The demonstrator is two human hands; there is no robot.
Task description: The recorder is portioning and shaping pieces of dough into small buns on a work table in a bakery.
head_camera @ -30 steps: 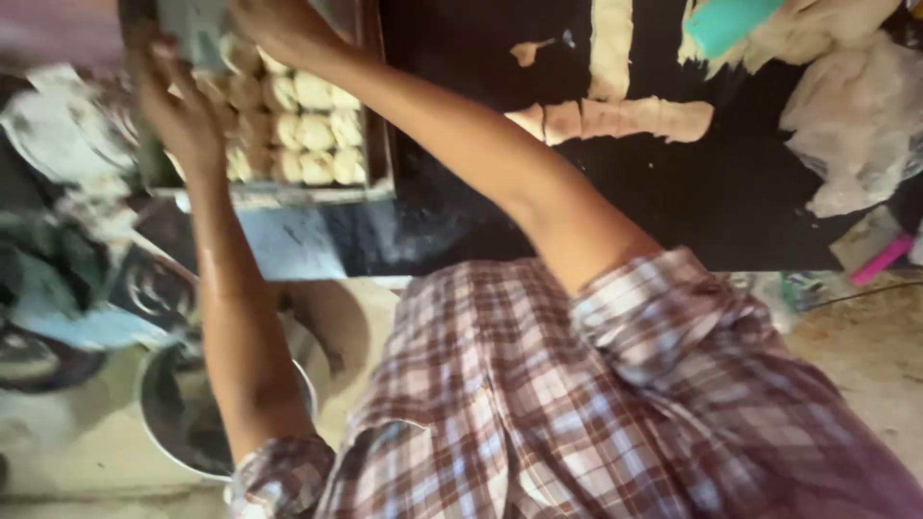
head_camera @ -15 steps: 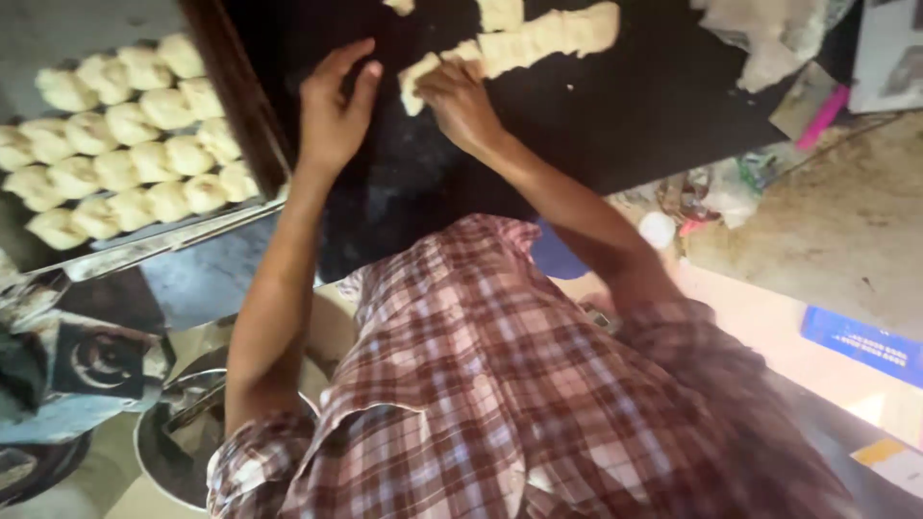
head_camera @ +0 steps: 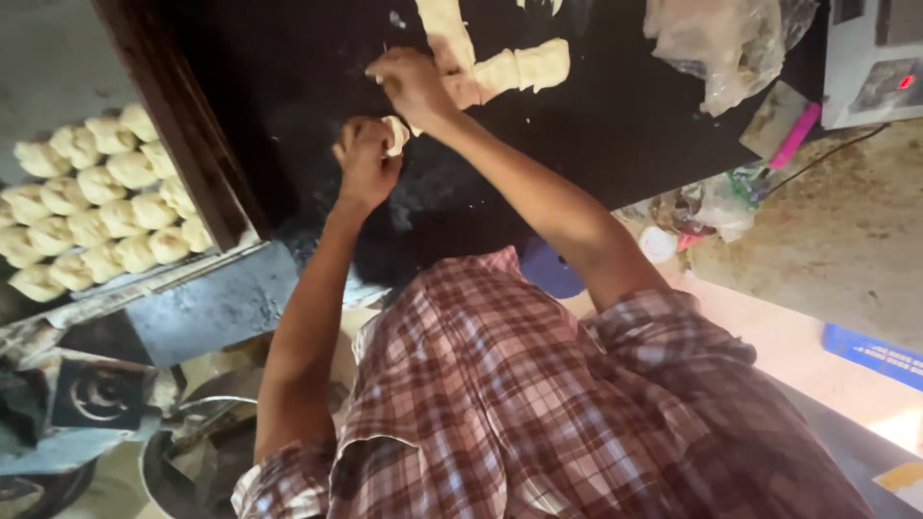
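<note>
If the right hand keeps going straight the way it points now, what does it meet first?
The right hand already rests at the pale rope of dough on the black worktop; going straight on, it would likely meet that dough, though depth is unclear.

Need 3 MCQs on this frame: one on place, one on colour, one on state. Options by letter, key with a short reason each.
1. Where does the tray of pale shaped dough balls lie, as the picture shows it?
A. left of the black worktop
B. on top of the long dough strip
C. under the pink-handled scraper

2. What colour is the worktop under the hands?
A. white
B. black
C. green

3. What is the left hand doing?
A. lying flat and empty
B. closed round a small pale dough piece
C. gripping the clear plastic bag

Key: 1 A, the tray sits past the dark wooden edge at picture left. 2 B, the surface around the long pale dough strip is black. 3 B, the small pale dough piece shows at the curled fingers, while the right hand rests at the strip's end.
</note>
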